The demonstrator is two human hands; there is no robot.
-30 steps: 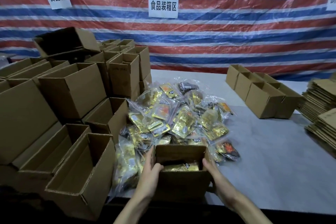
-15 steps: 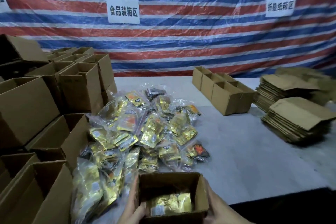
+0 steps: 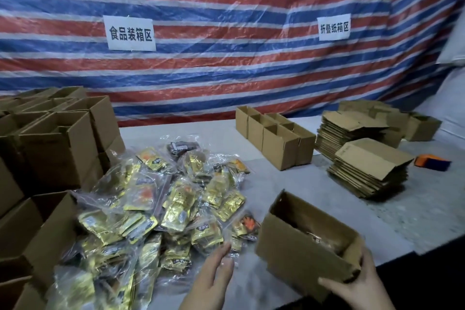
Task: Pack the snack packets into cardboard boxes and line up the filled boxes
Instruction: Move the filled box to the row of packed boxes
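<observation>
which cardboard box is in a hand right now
The tilted box at front right, held by the right hand at its near corner. The stacked boxes at left and the far row stand untouched.

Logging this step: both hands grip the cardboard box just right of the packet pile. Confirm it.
Wrong on the hands. Only the right hand grips the cardboard box, at its near corner; the left hand is open and off it, beside the packet pile. The box is just right of the pile. The head view shows this.
</observation>
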